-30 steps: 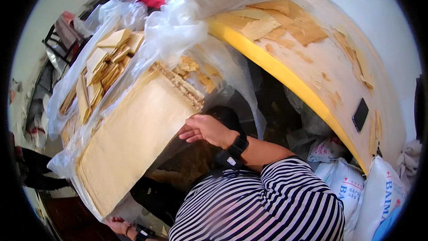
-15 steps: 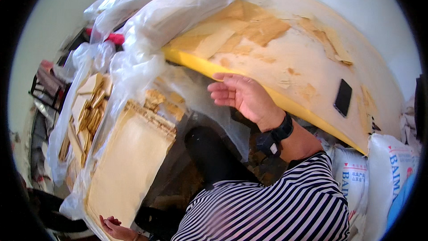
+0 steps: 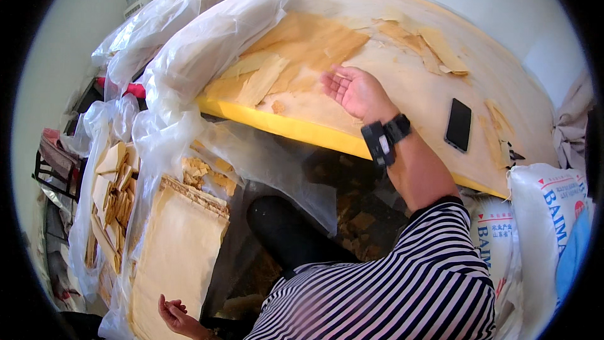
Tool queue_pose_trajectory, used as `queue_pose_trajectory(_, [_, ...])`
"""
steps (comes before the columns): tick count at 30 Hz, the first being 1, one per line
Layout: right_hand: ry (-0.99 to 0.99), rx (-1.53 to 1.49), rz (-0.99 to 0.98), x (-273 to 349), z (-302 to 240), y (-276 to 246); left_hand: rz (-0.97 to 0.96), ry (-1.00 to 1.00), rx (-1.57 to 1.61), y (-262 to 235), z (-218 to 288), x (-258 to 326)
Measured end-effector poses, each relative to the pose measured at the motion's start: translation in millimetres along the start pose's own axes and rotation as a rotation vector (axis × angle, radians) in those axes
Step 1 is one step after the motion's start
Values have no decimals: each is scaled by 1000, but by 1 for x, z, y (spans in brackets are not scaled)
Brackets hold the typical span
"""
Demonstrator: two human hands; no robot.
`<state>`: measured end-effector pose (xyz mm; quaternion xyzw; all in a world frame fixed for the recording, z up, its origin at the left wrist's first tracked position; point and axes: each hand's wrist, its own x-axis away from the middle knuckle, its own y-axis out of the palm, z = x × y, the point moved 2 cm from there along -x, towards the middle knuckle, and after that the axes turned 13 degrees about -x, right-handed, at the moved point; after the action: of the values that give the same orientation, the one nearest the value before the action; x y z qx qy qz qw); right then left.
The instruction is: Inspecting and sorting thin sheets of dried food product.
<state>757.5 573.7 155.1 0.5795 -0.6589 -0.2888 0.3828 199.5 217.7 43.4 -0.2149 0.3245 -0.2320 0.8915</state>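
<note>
My right hand (image 3: 358,93) hovers over the front part of a pale tabletop (image 3: 402,101) with a yellow edge, palm turned up and fingers stretched out, holding nothing. Beyond it lies a thin tan sheet (image 3: 314,38), with torn pale strips (image 3: 264,79) at its left. Low on the left, my left hand (image 3: 178,318) is above the near end of a tall stack of pale tan sheets (image 3: 179,245). Its fingers are loosely bent and apart, with nothing visible in them. The stack's far edge looks layered and ragged.
Clear plastic sheeting (image 3: 220,31) drapes a bulky bundle at the table's left. A bag of folded tan pieces (image 3: 116,195) stands beside the stack. A black phone (image 3: 458,124) and more torn sheets (image 3: 434,47) lie on the table. White printed sacks (image 3: 541,233) stand at right.
My right hand has moved from the table's yellow edge farther in over the tabletop. My left hand stays low by the stack, and the whole view has shifted slightly.
</note>
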Motion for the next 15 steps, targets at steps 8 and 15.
queue_pose_trajectory(8, [-124, 36, 250, -77, -64, -39, -72, -28, 66, 17, 47, 5])
queue_pose_trajectory(15, [-66, 233, 293, -111, -57, -52, -129, -46, -13, 18, 46, 17])
